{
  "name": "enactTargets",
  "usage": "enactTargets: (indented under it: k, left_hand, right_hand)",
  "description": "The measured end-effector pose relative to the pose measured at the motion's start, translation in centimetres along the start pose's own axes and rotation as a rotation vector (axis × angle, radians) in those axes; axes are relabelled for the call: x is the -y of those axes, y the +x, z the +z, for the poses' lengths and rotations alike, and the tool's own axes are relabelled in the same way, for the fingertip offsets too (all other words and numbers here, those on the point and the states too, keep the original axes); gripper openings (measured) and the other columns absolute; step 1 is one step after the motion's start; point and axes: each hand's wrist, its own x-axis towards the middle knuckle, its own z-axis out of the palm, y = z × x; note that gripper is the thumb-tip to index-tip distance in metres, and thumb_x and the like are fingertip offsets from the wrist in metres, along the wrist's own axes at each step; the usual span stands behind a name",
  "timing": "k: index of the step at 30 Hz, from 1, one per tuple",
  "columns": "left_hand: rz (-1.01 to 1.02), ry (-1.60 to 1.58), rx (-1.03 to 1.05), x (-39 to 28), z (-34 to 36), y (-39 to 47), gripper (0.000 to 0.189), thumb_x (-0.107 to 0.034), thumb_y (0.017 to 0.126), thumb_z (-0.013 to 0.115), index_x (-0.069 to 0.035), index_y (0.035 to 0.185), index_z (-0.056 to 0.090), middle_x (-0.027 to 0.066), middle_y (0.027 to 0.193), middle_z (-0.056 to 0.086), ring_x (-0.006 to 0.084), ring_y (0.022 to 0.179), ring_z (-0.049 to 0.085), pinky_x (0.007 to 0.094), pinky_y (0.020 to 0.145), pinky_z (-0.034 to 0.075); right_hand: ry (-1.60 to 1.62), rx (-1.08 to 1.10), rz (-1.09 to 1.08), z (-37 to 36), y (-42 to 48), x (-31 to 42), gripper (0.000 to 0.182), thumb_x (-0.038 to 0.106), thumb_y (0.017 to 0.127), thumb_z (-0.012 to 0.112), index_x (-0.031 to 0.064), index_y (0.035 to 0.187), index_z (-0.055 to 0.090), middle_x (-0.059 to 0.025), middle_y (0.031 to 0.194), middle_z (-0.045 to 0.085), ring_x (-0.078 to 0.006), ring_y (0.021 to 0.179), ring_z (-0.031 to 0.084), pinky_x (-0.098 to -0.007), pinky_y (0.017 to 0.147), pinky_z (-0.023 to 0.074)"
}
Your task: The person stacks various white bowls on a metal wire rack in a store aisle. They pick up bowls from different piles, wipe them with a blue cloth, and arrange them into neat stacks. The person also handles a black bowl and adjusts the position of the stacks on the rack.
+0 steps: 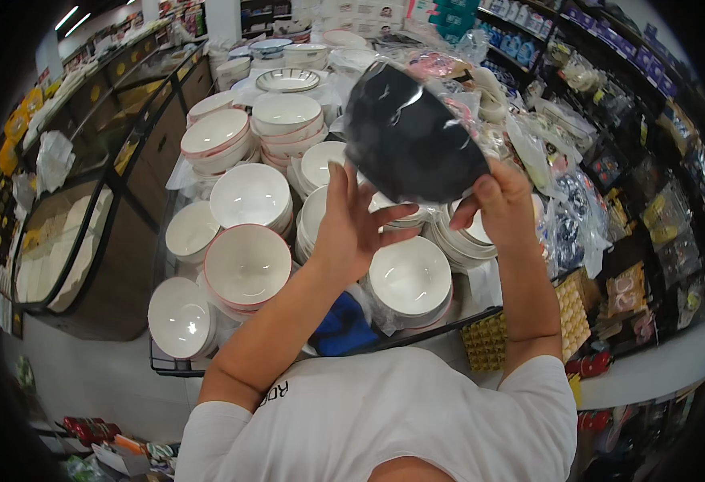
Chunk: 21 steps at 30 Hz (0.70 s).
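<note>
My right hand [497, 196] grips the lower right edge of a dark item in clear plastic wrap [413, 132], held up above the display table. Just below and left of that item is my left hand [361, 214], its fingers spread and nothing gripped in it. Under my hands stand stacks of white ceramic bowls. A white bowl [410, 275] lies near the table's front edge, and a pink-rimmed bowl [248, 265] tops a stack left of my left forearm. Blue cloth or packaging [343, 325] shows beneath that forearm. What the dark item is, I cannot tell.
A black metal rail [431, 331] edges the table in front of me. More bowls [286, 114] and a striped plate [287, 80] stand farther back. Plastic-wrapped goods [569, 205] pile up at the right, near egg trays [485, 342]. Display cabinets [129, 241] line the left.
</note>
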Motion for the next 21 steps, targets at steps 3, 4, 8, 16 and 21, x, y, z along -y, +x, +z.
enactTargets:
  k: [3, 4, 8, 16, 21]
  left_hand:
    - [-0.017, -0.111, 0.021, 0.8, 1.8, 1.2, 0.067, -0.069, 0.080, 0.028, -0.016, 0.119, 0.044, 0.0035, 0.107, 0.055, 0.0182, 0.088, 0.057, 0.0323, 0.065, 0.049]
    - [-0.025, -0.171, 0.052, 1.2, 1.9, 1.9, 0.065, -0.067, 0.081, 0.029, -0.016, 0.117, 0.044, 0.0032, 0.105, 0.055, 0.0171, 0.087, 0.056, 0.0309, 0.062, 0.049]
    - [-0.075, -0.218, 0.186, 2.4, 4.0, 3.6, 0.051, -0.052, 0.085, 0.035, -0.011, 0.114, 0.046, 0.0025, 0.102, 0.056, 0.0161, 0.088, 0.056, 0.0308, 0.062, 0.048]
    - [-0.083, -0.320, 0.357, 7.6, 4.2, 5.3, 0.049, -0.043, 0.089, 0.037, -0.009, 0.125, 0.039, 0.0080, 0.122, 0.048, 0.0221, 0.110, 0.049, 0.0395, 0.091, 0.043]
    - [-0.160, -0.304, 0.382, 8.4, 3.6, 4.7, 0.051, -0.043, 0.089, 0.039, -0.009, 0.127, 0.036, 0.0085, 0.121, 0.047, 0.0219, 0.106, 0.050, 0.0385, 0.087, 0.044]
  right_hand:
    - [-0.284, 0.009, -0.198, 0.6, -2.1, 1.8, 0.010, 0.008, 0.082, 0.059, -0.0016, 0.083, 0.059, -0.0059, 0.072, 0.056, -0.0135, 0.055, 0.061, -0.0220, 0.045, 0.0465]
    - [-0.357, 0.008, -0.253, 0.8, -2.6, 2.4, 0.009, 0.008, 0.079, 0.062, -0.0003, 0.081, 0.059, -0.0062, 0.072, 0.056, -0.0140, 0.056, 0.061, -0.0232, 0.046, 0.0464]
    - [-0.716, -0.014, -0.423, -0.6, -4.3, 4.0, 0.013, 0.010, 0.070, 0.069, 0.0048, 0.079, 0.061, -0.0059, 0.071, 0.056, -0.0173, 0.061, 0.059, -0.0277, 0.053, 0.0450]
    - [-0.983, -0.112, -0.559, -0.9, -8.8, 5.1, 0.030, 0.012, 0.062, 0.075, 0.0061, 0.089, 0.063, -0.0080, 0.090, 0.061, -0.0207, 0.074, 0.060, -0.0279, 0.058, 0.0470]
    - [-0.839, -0.410, -0.724, -0.7, -11.3, 1.6, 0.041, 0.015, 0.061, 0.076, 0.0063, 0.098, 0.063, -0.0180, 0.114, 0.052, -0.0238, 0.090, 0.059, -0.0260, 0.061, 0.0500]
